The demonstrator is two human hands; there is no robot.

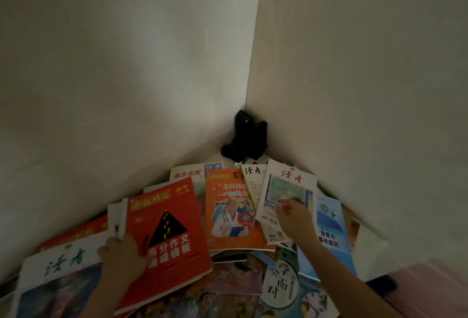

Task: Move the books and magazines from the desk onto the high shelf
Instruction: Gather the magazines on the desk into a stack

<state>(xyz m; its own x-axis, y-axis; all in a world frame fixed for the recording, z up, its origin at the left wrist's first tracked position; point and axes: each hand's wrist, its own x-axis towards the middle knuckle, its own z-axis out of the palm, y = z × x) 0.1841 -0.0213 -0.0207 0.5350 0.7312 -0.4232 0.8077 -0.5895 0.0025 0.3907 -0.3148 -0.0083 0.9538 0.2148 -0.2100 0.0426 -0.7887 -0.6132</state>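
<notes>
Several books and magazines lie overlapped on a surface in the corner of two white walls. My left hand [125, 258] grips the left edge of a red book [167, 231] with a black triangle on its cover. My right hand [295, 215] reaches onto a white magazine [286, 191] with red characters, fingers on its cover; whether they pinch it is unclear. Between them lies an orange magazine [228, 211]. A blue booklet [329, 231] lies at the right and a white magazine with green characters [60, 267] at the near left.
A black device with a coiled cable [247, 137] stands in the far corner behind the pile. The walls close in at the left and right. A pink surface [430, 289] shows at the lower right, with a dark object [385, 283] at its edge.
</notes>
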